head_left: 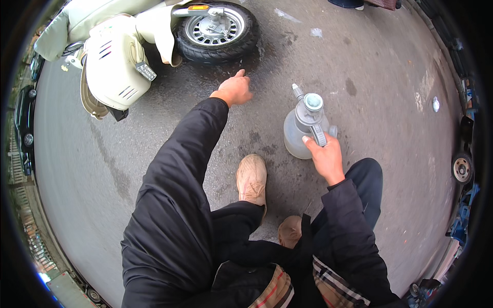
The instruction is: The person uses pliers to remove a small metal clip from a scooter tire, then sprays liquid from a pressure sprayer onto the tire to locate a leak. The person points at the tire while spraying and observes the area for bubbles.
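My right hand (pixel 327 158) is wrapped round the handle of a grey pump spray bottle (pixel 297 137). The bottle has a rounded body and a pale nozzle pointing up and left. My left hand (pixel 235 90) reaches forward, holding nothing that I can see, its index finger stretched toward the wheel. Just beyond that hand lies the scooter's wheel (pixel 215 28), with a black tyre and a silver spoked rim. It belongs to a cream scooter (pixel 115 64) that seems tipped onto its side. A gap separates my fingertips from the tyre.
Dark wet asphalt (pixel 275 56) surrounds the tyre. My tan shoe (pixel 252 179) stands between my arms. Crumpled clear plastic (pixel 316 33) lies farther ahead. A dark parked car (pixel 24 131) is at the far left, and a vehicle wheel (pixel 462 168) at the far right.
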The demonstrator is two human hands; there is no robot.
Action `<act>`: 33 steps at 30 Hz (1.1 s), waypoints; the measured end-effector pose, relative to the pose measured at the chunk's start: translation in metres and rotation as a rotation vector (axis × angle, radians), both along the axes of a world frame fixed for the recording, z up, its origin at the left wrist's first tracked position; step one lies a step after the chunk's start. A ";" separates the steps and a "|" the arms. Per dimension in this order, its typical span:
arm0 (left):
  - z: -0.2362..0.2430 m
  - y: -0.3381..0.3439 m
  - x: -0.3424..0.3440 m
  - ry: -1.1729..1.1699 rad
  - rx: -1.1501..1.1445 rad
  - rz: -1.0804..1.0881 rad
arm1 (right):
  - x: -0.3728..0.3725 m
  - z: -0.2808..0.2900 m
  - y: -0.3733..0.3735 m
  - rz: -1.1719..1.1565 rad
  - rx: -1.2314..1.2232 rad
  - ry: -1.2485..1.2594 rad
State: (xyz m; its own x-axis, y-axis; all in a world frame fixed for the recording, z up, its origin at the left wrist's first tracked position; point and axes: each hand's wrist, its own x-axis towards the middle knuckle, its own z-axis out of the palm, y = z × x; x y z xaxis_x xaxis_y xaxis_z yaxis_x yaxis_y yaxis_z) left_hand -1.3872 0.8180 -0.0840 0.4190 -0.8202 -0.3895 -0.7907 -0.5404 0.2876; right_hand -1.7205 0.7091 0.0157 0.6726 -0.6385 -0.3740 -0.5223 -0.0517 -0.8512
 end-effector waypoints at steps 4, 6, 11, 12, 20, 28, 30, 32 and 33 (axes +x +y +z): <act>-0.022 0.008 0.000 0.042 0.077 -0.135 | 0.000 0.002 -0.002 0.016 -0.032 0.021; -0.028 0.010 -0.001 0.043 0.110 -0.192 | 0.000 0.002 -0.002 0.018 -0.028 0.054; -0.025 0.010 -0.003 0.008 0.108 -0.246 | -0.002 0.000 -0.002 0.010 -0.026 0.005; -0.022 0.008 -0.003 -0.003 0.102 -0.267 | -0.002 0.000 -0.002 0.008 -0.025 0.004; -0.010 0.001 -0.003 -0.032 0.160 -0.168 | -0.001 0.004 -0.001 0.008 -0.021 0.023; -0.012 0.004 -0.002 0.009 0.051 -0.064 | -0.001 0.005 -0.002 0.021 -0.003 0.047; -0.011 0.004 -0.001 0.005 -0.002 -0.036 | -0.001 0.004 -0.002 0.015 -0.004 0.021; -0.010 0.002 0.000 -0.004 -0.030 -0.017 | -0.002 0.003 -0.001 0.012 -0.008 0.005; -0.009 0.001 0.000 -0.005 -0.037 -0.005 | -0.002 0.003 -0.001 0.013 -0.012 0.002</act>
